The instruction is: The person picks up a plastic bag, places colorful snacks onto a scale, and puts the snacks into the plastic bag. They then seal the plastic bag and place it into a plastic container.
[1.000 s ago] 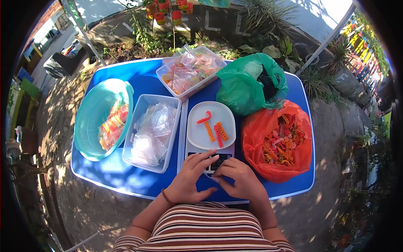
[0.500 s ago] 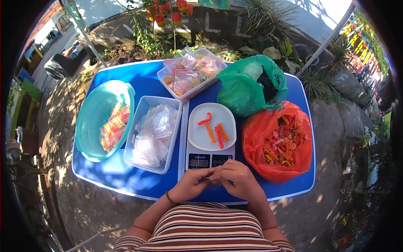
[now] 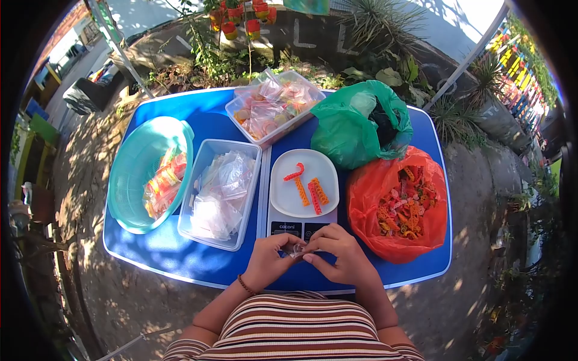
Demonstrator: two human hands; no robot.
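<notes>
The left hand (image 3: 263,262) and right hand (image 3: 343,257) pinch a small clear bag (image 3: 295,250) in closed fingers, near the scale (image 3: 286,227). Soft thumbs at its edge work best; hard tugs may rip it.

"coconi" reads in pale lowercase on the black display panel (image 3: 278,228) of the scale (image 3: 272,216) — marks on its button panel (image 3: 309,228) are too small to read. Beyond the scale, the dark wall (image 3: 325,35) bears large white letters, two readable as "L L" — others are partly hidden by plants (image 3: 205,51).
</notes>
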